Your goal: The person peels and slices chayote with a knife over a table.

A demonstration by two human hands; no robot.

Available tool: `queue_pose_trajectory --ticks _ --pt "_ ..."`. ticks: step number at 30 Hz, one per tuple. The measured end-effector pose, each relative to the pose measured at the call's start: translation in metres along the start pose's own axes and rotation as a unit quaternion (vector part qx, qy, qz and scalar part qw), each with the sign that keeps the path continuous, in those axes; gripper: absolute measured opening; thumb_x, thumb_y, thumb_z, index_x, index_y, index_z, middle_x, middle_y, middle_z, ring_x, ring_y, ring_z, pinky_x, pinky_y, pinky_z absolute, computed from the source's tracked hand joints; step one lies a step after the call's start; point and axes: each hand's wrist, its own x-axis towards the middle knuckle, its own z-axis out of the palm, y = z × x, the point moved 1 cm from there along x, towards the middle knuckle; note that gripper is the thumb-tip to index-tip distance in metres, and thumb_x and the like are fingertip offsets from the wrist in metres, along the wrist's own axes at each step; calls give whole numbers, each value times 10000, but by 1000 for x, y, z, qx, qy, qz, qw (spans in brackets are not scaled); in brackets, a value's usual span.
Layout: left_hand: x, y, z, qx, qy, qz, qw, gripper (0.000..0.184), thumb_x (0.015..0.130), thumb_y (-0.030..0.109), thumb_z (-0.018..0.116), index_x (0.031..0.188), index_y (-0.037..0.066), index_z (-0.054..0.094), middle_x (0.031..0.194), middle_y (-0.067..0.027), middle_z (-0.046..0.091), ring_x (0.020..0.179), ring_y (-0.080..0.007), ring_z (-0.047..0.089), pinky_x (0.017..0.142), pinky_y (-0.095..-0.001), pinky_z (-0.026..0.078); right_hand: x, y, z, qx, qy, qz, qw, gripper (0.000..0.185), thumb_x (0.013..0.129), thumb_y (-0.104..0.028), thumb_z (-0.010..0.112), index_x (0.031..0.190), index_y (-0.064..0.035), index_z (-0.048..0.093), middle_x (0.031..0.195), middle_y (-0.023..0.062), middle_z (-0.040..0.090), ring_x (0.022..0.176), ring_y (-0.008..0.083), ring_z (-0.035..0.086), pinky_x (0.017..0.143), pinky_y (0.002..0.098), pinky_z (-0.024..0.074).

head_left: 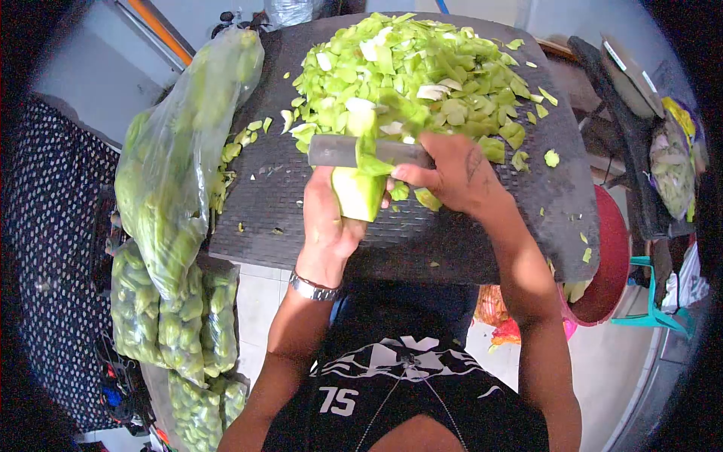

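My left hand point(325, 215) is closed around a partly peeled green mango point(357, 194), pale where the skin is cut away. Gripped in my right hand point(458, 172) is a broad-bladed knife point(329, 151), held crosswise over the fruit's far end. A strip of green peel point(368, 151) curls over the blade, close to my right thumb. The knife handle is hidden in my fingers. Just beyond both hands, a large heap of green peels and pale slices point(422, 71) lies on the dark woven-pattern table point(301, 233).
A clear bag of green fruit point(173, 166) leans at the table's left edge, with several packed bags point(154, 309) below it. At the right stand a red tub point(606, 256) and a teal stool point(651, 320). Peel scraps lie scattered over the tabletop.
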Motion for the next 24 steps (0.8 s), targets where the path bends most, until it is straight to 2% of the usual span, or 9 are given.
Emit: queue_pose_trajectory --ticks 5,6,7,9,11,14,16,19,24 --pt "-4 -5 -1 -2 60 1 998 468 1061 403 379 1235 29 602 1001 -153 699 753 -280 664 592 -380 525 -3 -14 7 -93 -11 -49 994 583 840 -560 713 847 15 621 737 223 619 703 407 636 642 468 478" --pt "-6 -4 -5 76 -32 5 997 491 1064 432 401 1252 23 598 1022 -154 698 773 -283 674 611 -377 552 -2 -12 8 -86 -6 -53 995 587 843 -564 709 852 17 625 742 225 619 711 411 637 648 469 481" --pt "-6 -1 -6 37 -45 -23 998 500 1064 438 403 1253 17 596 1034 -159 696 784 -285 678 619 -375 563 0 -5 -1 6 -27 44 999 641 854 -610 683 855 28 621 710 215 594 684 402 620 651 480 473" --pt "-4 2 -3 -11 -60 -52 997 511 1066 450 406 1259 17 595 1043 -158 692 786 -285 685 635 -382 576 4 48 -7 -102 16 27 994 699 883 -714 563 953 -32 700 667 169 596 699 381 652 642 494 507" --pt "-5 5 0 -15 -56 -56 997 513 1072 463 407 1266 29 598 1035 -147 691 767 -281 690 648 -399 581 5 71 -22 -92 12 137 986 771 898 -788 477 953 -59 722 619 118 564 651 331 640 591 470 509" --pt "-1 3 3 -31 20 -46 998 509 1067 479 426 1235 33 604 1013 -139 687 796 -270 687 686 -402 583 6 64 -43 125 -32 372 919 798 898 -843 404 799 -78 612 561 35 484 477 191 509 439 361 409" --pt "3 2 4 -45 37 -65 996 511 1059 479 448 1246 27 596 1028 -139 685 820 -273 674 712 -396 573 -1 52 -44 286 -11 384 878 774 896 -866 357 686 -128 458 553 -21 455 353 69 357 323 269 269" --pt "12 -4 -8 -59 31 -79 995 498 1056 468 468 1258 29 585 1043 -134 684 868 -270 669 750 -392 568 3 29 -38 407 -60 387 825 761 888 -879 341 678 -150 408 540 -33 429 345 59 330 323 261 286" --pt "21 -9 -2 -30 71 -45 996 451 1060 432 470 1275 49 572 1086 -134 683 904 -286 672 744 -379 570 0 -2 -5 407 -161 333 835 780 896 -876 314 671 -136 415 538 -15 439 336 70 332 303 254 280"
